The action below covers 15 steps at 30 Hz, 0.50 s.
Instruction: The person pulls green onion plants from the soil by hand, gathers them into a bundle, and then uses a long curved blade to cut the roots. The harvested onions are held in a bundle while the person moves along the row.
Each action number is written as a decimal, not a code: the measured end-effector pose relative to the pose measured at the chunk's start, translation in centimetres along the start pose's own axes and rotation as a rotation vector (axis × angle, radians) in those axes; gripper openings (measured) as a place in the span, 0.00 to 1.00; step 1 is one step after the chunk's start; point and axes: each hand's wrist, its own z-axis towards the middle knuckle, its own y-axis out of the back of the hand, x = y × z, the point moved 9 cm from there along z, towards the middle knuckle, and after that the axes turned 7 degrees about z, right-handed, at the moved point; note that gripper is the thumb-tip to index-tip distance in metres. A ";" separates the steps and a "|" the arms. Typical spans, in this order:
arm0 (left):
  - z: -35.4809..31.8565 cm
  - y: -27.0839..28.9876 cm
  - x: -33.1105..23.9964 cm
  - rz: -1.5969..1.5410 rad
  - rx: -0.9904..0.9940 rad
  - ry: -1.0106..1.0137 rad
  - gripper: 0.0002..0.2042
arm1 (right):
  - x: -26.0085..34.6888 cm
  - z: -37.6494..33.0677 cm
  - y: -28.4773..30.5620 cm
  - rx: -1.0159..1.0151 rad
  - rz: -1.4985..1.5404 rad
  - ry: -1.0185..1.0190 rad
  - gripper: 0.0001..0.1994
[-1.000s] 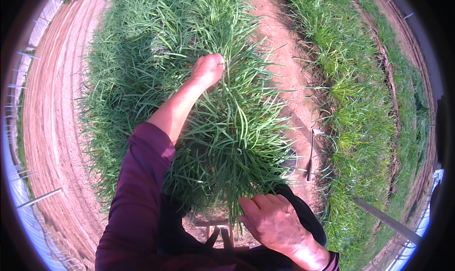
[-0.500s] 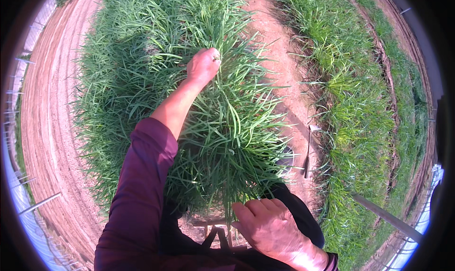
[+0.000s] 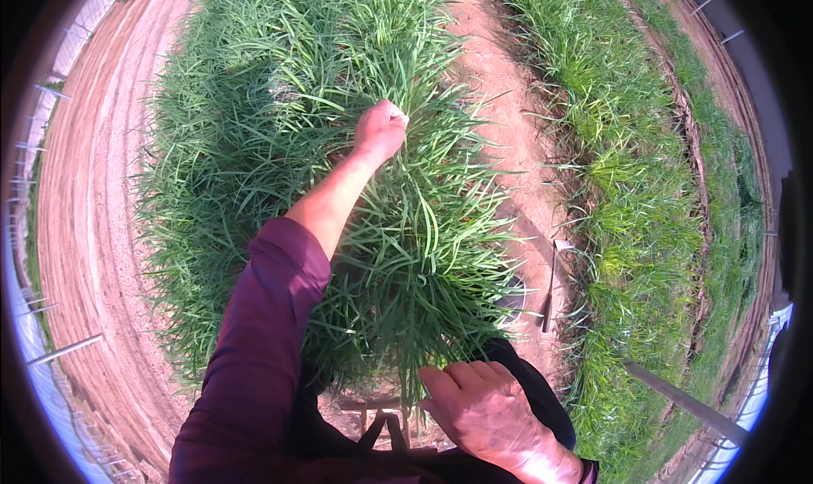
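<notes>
My left hand (image 3: 381, 131) reaches far into a dense bed of long, narrow green leaves (image 3: 339, 196). Its fingers are curled into a fist among the blades, and a small pale bit shows at the thumb side, too small to name. Low in the picture, close to my body, my right hand (image 3: 489, 416) is closed with its back up. A hanging tuft of the leaves (image 3: 409, 370) reaches down beside its thumb and forefinger. What lies inside that grip is hidden.
A long-handled tool (image 3: 550, 289) with a pale head lies on the bare soil path (image 3: 500, 128) to the right. Near it a dark round object (image 3: 511, 299) is partly under leaves. Another green row (image 3: 635, 204) and a slanting grey pole (image 3: 686, 403) stand further right.
My left fist has shifted slightly right and nearer in the picture, still closed. The view has moved a little. My right hand stays nearly in place, and the tuft beside it looks more blurred.
</notes>
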 end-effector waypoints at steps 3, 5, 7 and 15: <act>-0.8 0.9 -0.8 -0.288 -0.148 -0.014 0.04 | 0.3 0.1 -0.3 0.005 0.022 0.000 0.18; -2.0 0.7 -2.4 -0.384 -0.219 -0.054 0.05 | 0.3 0.3 -0.5 0.022 0.019 -0.020 0.18; -5.2 0.6 -6.3 -0.539 -0.182 -0.117 0.05 | 0.6 0.6 -0.7 0.052 0.023 -0.051 0.18; -17.9 -3.5 -18.0 -0.385 0.097 -0.401 0.05 | 1.3 1.3 -1.5 0.046 0.065 -0.105 0.18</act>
